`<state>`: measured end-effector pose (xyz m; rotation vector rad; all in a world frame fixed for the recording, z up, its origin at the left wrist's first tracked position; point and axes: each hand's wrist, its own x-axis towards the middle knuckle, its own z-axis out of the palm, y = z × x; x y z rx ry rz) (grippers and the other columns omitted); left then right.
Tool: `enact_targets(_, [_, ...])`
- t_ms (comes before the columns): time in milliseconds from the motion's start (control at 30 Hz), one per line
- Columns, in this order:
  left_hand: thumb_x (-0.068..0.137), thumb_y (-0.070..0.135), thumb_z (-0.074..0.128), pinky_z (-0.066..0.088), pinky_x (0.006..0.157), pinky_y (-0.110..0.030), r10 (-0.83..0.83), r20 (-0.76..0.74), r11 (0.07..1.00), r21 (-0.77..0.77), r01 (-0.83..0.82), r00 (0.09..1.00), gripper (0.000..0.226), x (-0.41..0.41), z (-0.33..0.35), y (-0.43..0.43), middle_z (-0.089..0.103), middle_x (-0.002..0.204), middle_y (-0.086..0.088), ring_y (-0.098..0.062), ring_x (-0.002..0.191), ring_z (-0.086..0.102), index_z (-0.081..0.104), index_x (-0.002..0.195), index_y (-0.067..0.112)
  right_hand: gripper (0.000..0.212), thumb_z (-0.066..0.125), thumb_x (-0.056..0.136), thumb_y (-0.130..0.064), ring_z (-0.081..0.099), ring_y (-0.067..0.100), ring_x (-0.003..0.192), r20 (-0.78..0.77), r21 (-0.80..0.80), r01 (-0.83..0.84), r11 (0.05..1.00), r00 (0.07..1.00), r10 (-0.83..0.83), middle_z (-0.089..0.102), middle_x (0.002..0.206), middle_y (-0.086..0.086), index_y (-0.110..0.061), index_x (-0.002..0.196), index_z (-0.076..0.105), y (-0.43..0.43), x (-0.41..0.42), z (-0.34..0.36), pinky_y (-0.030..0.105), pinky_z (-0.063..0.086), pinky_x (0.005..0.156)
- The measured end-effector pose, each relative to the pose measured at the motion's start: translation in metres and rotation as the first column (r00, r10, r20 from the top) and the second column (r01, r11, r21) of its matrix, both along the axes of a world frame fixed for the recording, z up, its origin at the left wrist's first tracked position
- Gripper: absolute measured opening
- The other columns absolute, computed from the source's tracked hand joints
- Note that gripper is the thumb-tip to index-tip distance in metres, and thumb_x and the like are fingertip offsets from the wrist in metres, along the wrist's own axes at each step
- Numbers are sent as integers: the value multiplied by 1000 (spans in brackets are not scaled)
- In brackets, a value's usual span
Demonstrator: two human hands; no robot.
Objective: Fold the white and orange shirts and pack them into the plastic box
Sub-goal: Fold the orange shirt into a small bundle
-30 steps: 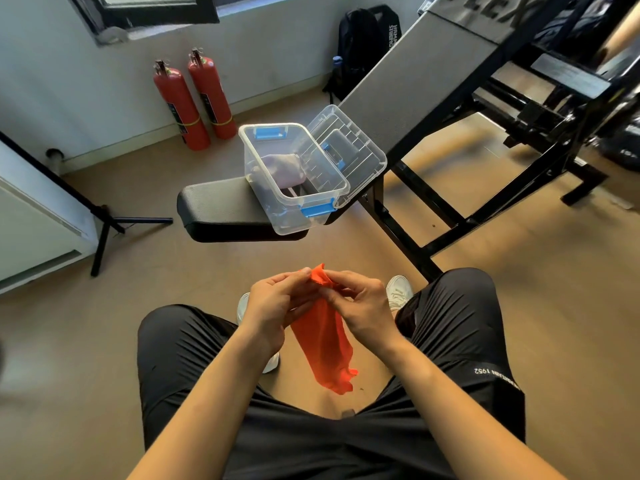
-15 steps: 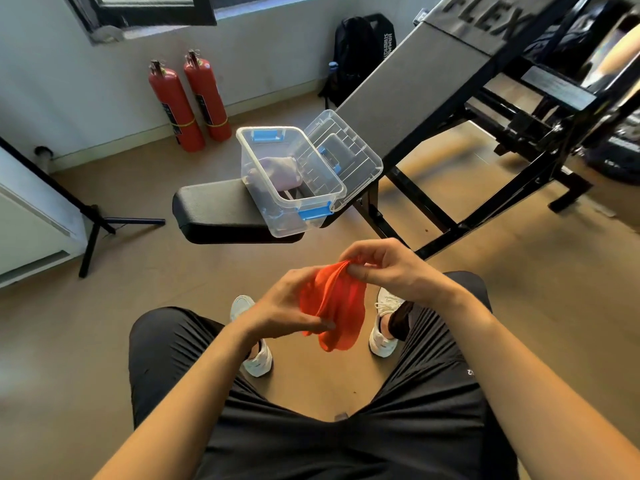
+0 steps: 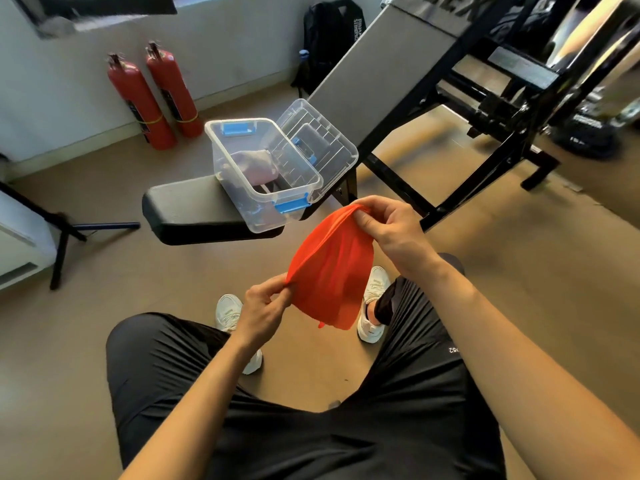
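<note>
An orange shirt [image 3: 329, 271] hangs folded over between both hands, above my knees. My left hand [image 3: 265, 308] pinches its lower left corner. My right hand [image 3: 391, 226] grips its upper edge, higher and further forward. The clear plastic box [image 3: 242, 188] with blue latches stands open on a black bench pad [image 3: 187, 213] just beyond the shirt. A folded pale white shirt [image 3: 254, 164] lies inside the box. The box's clear lid [image 3: 322, 143] leans against its right side.
A black metal gym frame [image 3: 446, 133] with a slanted grey board rises right of the box. Two red fire extinguishers [image 3: 156, 95] stand by the wall, a black backpack [image 3: 329, 39] behind the board. A black stand [image 3: 65, 233] is at left.
The hands have drawn apart: the right one rose forward towards the box, the left dropped back. The orange shirt went from a narrow hanging strip to a wider folded panel stretched between them.
</note>
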<state>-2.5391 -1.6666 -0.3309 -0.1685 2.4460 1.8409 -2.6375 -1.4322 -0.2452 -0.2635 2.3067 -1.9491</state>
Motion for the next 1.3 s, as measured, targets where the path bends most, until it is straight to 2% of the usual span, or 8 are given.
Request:
enact_targets(133, [93,25,60,56,96,-42,111,-28,992,68,-109,993,32,-8,13,-15,75,119,8,-22,112,70,70,118,41,16,66,96,-23,64,16,89,-84,164,63,984,995,-50,72,96,8,-17,109,74,2,-3,-8,33,58,81])
enact_targets(233, [101,6,54,60,85,-38,165,9,983,75,-165,986,33,-16,25,-27,78,95,17,-12,91,71,74,113,29,16,65,97,-22,64,15,87,-109,274,81,958,993,-53,70,92,3,-16,108,74,3,-4,-15,33,59,78])
enact_targets(433, [104,12,51,55,73,-37,155,-35,988,32,-154,987,18,-32,46,-55,64,91,-16,-26,84,63,69,102,8,13,63,98,-19,65,15,88,-53,364,23,931,999,-4,69,93,0,-16,107,71,4,-4,-24,33,58,80])
enact_targets(633, [101,22,58,52,46,-24,195,-54,981,17,-195,979,16,-41,71,-66,60,68,-2,-6,53,60,70,94,15,13,62,98,-14,66,13,82,-42,331,-6,944,999,21,70,89,2,-13,108,71,-2,-4,-15,26,56,72])
enact_targets(800, [82,47,72,53,76,-26,210,78,883,413,-223,975,32,-54,82,-72,74,88,9,-6,78,68,70,102,22,14,60,100,-15,64,4,71,-23,118,90,989,996,-87,69,84,-1,-13,110,70,-7,-7,-1,19,55,59])
enact_targets(900, [83,31,80,51,88,-36,158,174,929,308,-206,972,25,-34,48,-51,77,91,1,-15,86,68,75,101,16,14,60,99,-14,65,9,70,-4,149,89,985,996,-89,69,85,4,-11,109,70,-8,-8,-9,19,55,58])
enact_targets(1000, [93,16,69,54,72,-26,358,196,868,289,-403,913,7,-28,29,-40,74,74,7,-7,70,65,75,96,12,13,62,98,-11,65,15,70,15,209,95,973,995,-101,70,87,12,-9,106,72,-4,-7,-24,22,57,58])
enact_targets(1300, [90,15,74,59,69,-31,467,79,862,182,-473,881,5,-26,41,-43,76,83,-7,-15,72,69,76,94,17,14,69,93,-11,69,21,73,35,232,130,964,989,-141,72,88,10,-11,107,70,2,-5,-38,32,61,65])
